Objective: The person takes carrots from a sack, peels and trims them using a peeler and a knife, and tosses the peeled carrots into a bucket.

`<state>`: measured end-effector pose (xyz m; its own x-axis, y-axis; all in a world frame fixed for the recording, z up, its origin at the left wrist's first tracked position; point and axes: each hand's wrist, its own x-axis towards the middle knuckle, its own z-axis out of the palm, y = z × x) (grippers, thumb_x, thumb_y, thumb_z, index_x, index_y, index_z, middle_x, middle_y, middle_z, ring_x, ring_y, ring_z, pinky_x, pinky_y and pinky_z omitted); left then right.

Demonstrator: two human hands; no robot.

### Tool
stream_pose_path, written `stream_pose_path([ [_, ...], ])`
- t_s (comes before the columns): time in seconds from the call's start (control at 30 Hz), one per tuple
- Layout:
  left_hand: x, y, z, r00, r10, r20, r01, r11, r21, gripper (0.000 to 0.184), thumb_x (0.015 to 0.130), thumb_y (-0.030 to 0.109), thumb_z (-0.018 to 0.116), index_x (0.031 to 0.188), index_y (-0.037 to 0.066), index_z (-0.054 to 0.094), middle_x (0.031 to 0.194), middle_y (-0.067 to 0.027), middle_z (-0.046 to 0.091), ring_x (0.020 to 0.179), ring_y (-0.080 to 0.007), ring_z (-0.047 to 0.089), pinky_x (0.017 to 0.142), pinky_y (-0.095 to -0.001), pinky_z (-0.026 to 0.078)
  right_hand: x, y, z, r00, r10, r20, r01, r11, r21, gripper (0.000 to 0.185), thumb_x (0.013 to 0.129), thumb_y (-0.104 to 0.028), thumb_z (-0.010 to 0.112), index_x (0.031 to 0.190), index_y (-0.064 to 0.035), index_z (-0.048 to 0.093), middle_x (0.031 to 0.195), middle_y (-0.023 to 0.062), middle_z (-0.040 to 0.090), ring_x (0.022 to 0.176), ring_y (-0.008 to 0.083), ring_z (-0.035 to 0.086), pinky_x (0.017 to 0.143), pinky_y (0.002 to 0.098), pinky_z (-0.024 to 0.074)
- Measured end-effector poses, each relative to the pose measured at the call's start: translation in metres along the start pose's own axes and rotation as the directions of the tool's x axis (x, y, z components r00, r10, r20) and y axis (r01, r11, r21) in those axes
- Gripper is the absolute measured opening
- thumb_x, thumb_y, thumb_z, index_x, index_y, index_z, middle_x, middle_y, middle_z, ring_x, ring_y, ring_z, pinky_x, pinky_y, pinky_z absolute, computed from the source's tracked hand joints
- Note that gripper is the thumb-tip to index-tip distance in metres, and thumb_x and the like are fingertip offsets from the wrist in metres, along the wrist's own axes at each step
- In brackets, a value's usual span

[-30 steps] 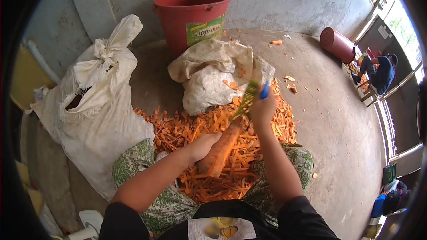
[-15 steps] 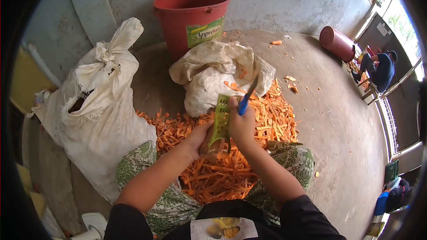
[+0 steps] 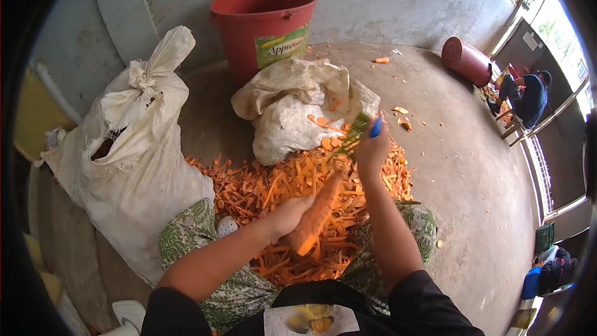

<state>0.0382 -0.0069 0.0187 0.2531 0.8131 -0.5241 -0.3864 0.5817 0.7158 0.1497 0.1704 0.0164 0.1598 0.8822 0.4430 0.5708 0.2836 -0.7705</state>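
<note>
A large carrot [image 3: 318, 214] rests in my left hand [image 3: 291, 214], whose fingers are wrapped round its lower side; its cut end points toward me. My right hand [image 3: 374, 151] is closed on a green slotted peeler [image 3: 354, 135], held at the carrot's far end. A blue handle [image 3: 375, 127] also sticks out of the right hand; the rest of that tool is hidden. Below both hands lies a wide heap of orange peelings [image 3: 298, 177] between my knees.
Beyond the heap is a crumpled white sack [image 3: 289, 118], with a red bucket [image 3: 264, 31] behind it. A tied white sack [image 3: 140, 168] stands left. Another red bucket [image 3: 466, 62] lies tipped at the right, near a seated person [image 3: 532, 101]. Carrot bits dot the floor.
Half a second ago the peeler was nearer me, over the carrot's near part. My right hand has since moved away from me and to the right, and the carrot shows again.
</note>
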Motion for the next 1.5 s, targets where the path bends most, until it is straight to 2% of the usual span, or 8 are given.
stream_pose_path([
  [0.17, -0.010, 0.010, 0.004, 0.993, 0.105, 0.059, -0.110, 0.989, 0.099, 0.042, 0.093, 0.036, 0.033, 0.111, 0.000, 0.046, 0.087, -0.0123, 0.058, 0.074, -0.0198, 0.060, 0.063, -0.0335, 0.052, 0.029, 0.013, -0.013, 0.981, 0.186, -0.060, -0.163, 0.950, 0.265, 0.031, 0.090, -0.027, 0.047, 0.076, 0.0008, 0.054, 0.057, 0.0053, 0.050, 0.050, 0.0133, 0.043, 0.049, 0.0315, 0.0359],
  [0.27, 0.002, 0.018, -0.018, 0.990, -0.129, -0.051, 0.115, 0.968, -0.223, 0.045, 0.090, 0.043, 0.036, 0.106, 0.004, 0.049, 0.087, -0.0124, 0.058, 0.071, -0.0225, 0.060, 0.061, -0.0367, 0.052, 0.002, -0.008, -0.008, 0.993, 0.097, 0.063, -0.114, 0.908, 0.402, 0.032, 0.090, -0.028, 0.047, 0.083, 0.0004, 0.057, 0.060, 0.0027, 0.052, 0.052, 0.0107, 0.044, 0.049, 0.0280, 0.0361],
  [0.33, 0.014, 0.013, -0.028, 0.995, -0.095, -0.041, 0.075, 0.937, -0.341, 0.044, 0.090, 0.043, 0.036, 0.105, 0.004, 0.050, 0.085, -0.0125, 0.059, 0.070, -0.0238, 0.060, 0.061, -0.0379, 0.052, -0.023, -0.034, -0.011, 0.927, 0.197, 0.320, -0.330, 0.835, 0.441, 0.030, 0.089, -0.028, 0.047, 0.087, -0.0001, 0.059, 0.065, 0.0037, 0.057, 0.055, 0.0107, 0.048, 0.052, 0.0271, 0.0394],
  [0.53, 0.024, 0.007, -0.032, 0.995, 0.056, 0.081, 0.000, 0.821, -0.571, 0.038, 0.091, 0.035, 0.033, 0.102, 0.004, 0.052, 0.085, -0.0134, 0.060, 0.069, -0.0246, 0.062, 0.058, -0.0379, 0.054, -0.076, -0.064, -0.013, 0.875, 0.012, 0.484, -0.279, 0.829, 0.484, 0.032, 0.089, -0.030, 0.049, 0.076, -0.0010, 0.051, 0.056, 0.0037, 0.047, 0.050, 0.0115, 0.042, 0.048, 0.0278, 0.0362],
  [0.93, 0.021, 0.007, -0.028, 0.999, 0.030, 0.016, -0.019, 0.886, -0.463, 0.036, 0.092, 0.032, 0.034, 0.106, 0.002, 0.049, 0.090, -0.0130, 0.060, 0.075, -0.0214, 0.063, 0.059, -0.0381, 0.055, -0.077, -0.058, -0.016, 0.936, -0.083, 0.341, -0.029, 0.950, 0.312, 0.031, 0.088, -0.026, 0.050, 0.070, -0.0019, 0.044, 0.049, 0.0124, 0.043, 0.043, 0.0241, 0.043, 0.044, 0.0366, 0.0339],
  [1.17, -0.004, 0.015, -0.010, 0.987, -0.155, 0.051, 0.163, 0.947, -0.277, 0.042, 0.094, 0.038, 0.032, 0.113, 0.004, 0.048, 0.089, -0.0075, 0.060, 0.073, -0.0149, 0.060, 0.063, -0.0281, 0.051, 0.028, 0.034, 0.000, 0.968, 0.179, -0.176, -0.150, 0.974, 0.167, 0.030, 0.090, -0.026, 0.047, 0.077, -0.0007, 0.053, 0.058, 0.0058, 0.049, 0.049, 0.0166, 0.043, 0.049, 0.0332, 0.0352],
  [1.33, 0.000, 0.015, -0.025, 0.996, -0.051, 0.068, 0.072, 0.937, -0.341, 0.043, 0.092, 0.041, 0.033, 0.107, 0.004, 0.049, 0.086, -0.0139, 0.060, 0.072, -0.0219, 0.061, 0.061, -0.0357, 0.053, 0.016, -0.004, -0.018, 0.949, 0.310, 0.064, -0.312, 0.882, 0.354, 0.032, 0.090, -0.028, 0.047, 0.074, 0.0005, 0.052, 0.055, 0.0005, 0.044, 0.050, 0.0101, 0.040, 0.048, 0.0274, 0.0332],
  [1.5, 0.013, 0.018, -0.030, 0.999, 0.037, -0.032, -0.047, 0.914, -0.403, 0.043, 0.092, 0.040, 0.033, 0.108, 0.004, 0.049, 0.089, -0.0155, 0.060, 0.075, -0.0250, 0.061, 0.063, -0.0375, 0.053, -0.032, -0.043, -0.016, 0.933, 0.074, 0.353, -0.229, 0.878, 0.421, 0.034, 0.090, -0.032, 0.046, 0.075, -0.0020, 0.052, 0.057, 0.0014, 0.045, 0.054, 0.0098, 0.041, 0.050, 0.0273, 0.0345],
])
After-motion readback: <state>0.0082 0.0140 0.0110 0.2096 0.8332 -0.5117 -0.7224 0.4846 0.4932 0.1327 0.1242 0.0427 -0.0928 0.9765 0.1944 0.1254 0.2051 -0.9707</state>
